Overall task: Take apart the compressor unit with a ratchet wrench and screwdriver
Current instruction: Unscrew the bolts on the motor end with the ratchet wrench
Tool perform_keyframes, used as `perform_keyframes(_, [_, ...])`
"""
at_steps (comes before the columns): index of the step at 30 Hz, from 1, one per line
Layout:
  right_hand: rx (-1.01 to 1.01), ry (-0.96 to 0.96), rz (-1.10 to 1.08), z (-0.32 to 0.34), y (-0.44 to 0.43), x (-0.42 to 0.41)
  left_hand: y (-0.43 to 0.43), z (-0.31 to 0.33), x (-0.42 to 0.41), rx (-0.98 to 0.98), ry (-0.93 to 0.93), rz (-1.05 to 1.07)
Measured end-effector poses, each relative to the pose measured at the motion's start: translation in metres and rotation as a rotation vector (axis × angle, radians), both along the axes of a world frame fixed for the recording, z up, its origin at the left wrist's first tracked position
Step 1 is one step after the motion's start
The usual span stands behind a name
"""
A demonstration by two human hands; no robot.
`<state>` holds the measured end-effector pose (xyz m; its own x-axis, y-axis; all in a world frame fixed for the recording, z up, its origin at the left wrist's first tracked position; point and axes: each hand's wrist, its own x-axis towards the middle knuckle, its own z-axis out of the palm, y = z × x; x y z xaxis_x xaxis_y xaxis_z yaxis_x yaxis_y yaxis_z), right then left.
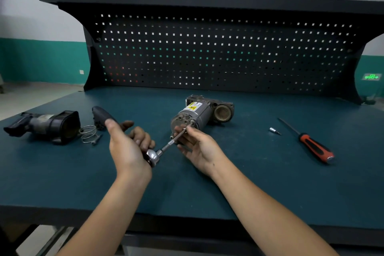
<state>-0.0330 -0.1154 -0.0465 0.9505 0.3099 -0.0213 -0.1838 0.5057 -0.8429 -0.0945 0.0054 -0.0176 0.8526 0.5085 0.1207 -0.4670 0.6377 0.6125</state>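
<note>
- The compressor unit (pixel 194 113) lies on its side near the middle of the blue-green bench top (pixel 259 183). Its round metal end plate faces the person, and a yellow warning label is on top.
- The left hand (pixel 128 147) grips the ratchet wrench (pixel 152 157) with its fingers curled tight around the shank just behind the shiny head. The dark handle sticks out past the hand, up and to the left.
- A thin extension shaft (pixel 169 144) runs from the wrench head up and right to the compressor's end plate. It meets the plate near the upper right edge.
- The right hand (pixel 200 148) is palm-up just in front of the end plate. Its thumb and first fingers pinch the extension shaft close to the plate, and the other fingers are loosely curled below.
- I cannot tell whether the far end of the shaft is a socket bit or a long bolt.
- A red-and-black screwdriver (pixel 311 144) lies on the bench well to the right, with its blade pointing away from the person.
- A small socket bit (pixel 274 131) rests just left of the screwdriver's blade.
- A dark removed housing (pixel 47 125) lies at the left of the bench. A wire spring (pixel 88 132) touches its right side, and a small bolt (pixel 96 139) lies just beside the spring.
- A black pegboard (pixel 207 52) stands behind the bench.
</note>
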Motion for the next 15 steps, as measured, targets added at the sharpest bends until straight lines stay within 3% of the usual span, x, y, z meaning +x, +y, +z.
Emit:
perform_keyframes(2, [-0.016,-0.006,-0.019,0.0,0.001,0.0,-0.002,-0.001,0.001,0.102,-0.058,0.03])
perform_keyframes(5, [-0.044,-0.015,-0.065,-0.001,0.002,0.001,-0.008,-0.01,-0.005,0.473,-0.276,0.06])
perform_keyframes(7, [-0.04,-0.011,-0.089,-0.002,0.005,0.001,-0.005,-0.015,-0.008,0.915,-0.543,0.095])
perform_keyframes(9, [-0.009,0.0,-0.102,-0.004,0.006,0.002,0.001,-0.017,-0.006,1.486,-0.803,0.236])
perform_keyframes(11, [-0.006,0.0,-0.104,-0.005,0.005,0.003,0.004,-0.019,-0.003,1.778,-0.927,0.361])
perform_keyframes(13, [0.007,0.004,-0.074,-0.004,0.004,0.004,0.0,-0.019,-0.004,1.719,-0.89,0.345])
perform_keyframes(15, [-0.005,0.022,-0.038,-0.002,0.002,0.003,-0.006,-0.021,-0.011,1.346,-0.721,0.169])
